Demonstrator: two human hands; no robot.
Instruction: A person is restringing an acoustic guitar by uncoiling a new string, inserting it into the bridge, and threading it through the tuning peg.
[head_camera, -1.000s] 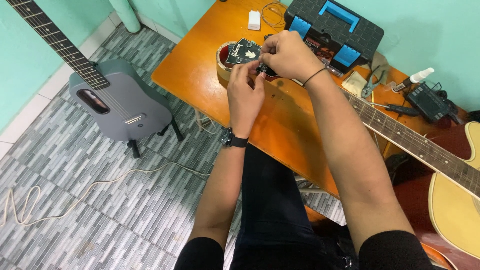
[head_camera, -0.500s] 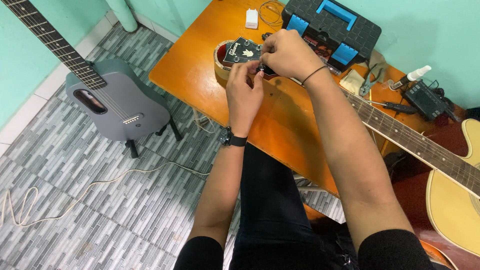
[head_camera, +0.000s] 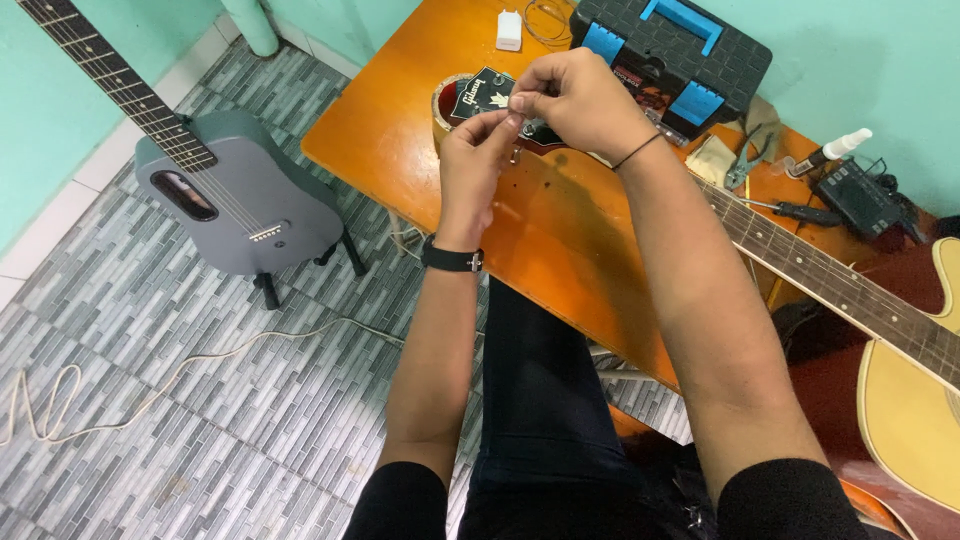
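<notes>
Both hands meet over the guitar headstock (head_camera: 487, 97), which lies on the orange table (head_camera: 400, 140), resting on a roll of tape (head_camera: 443, 103). The left hand (head_camera: 478, 160) comes up from below, fingers curled tight and pinching at a small metal tuning peg on the near edge of the headstock. The right hand (head_camera: 575, 100) closes in from the right, thumb and forefinger pressed together just above the left fingertips; what it pinches is too small to make out, perhaps a string end. So the headstock sits directly under and just beyond the two sets of fingertips, its dark face peeking out to the left of the right hand.

From beneath the right wrist the guitar neck (head_camera: 820, 275) runs off to the right towards the pale guitar body (head_camera: 915, 420). Beyond the right hand stands a black toolbox (head_camera: 670, 50) with blue latches; a white charger (head_camera: 508, 30) lies just past the fingertips. Right of the right forearm sit pliers (head_camera: 742, 165), a screwdriver (head_camera: 800, 211) and a small spray bottle (head_camera: 830, 153). Well left of the left hand, a grey guitar (head_camera: 235, 200) stands on the tiled floor (head_camera: 150, 420).
</notes>
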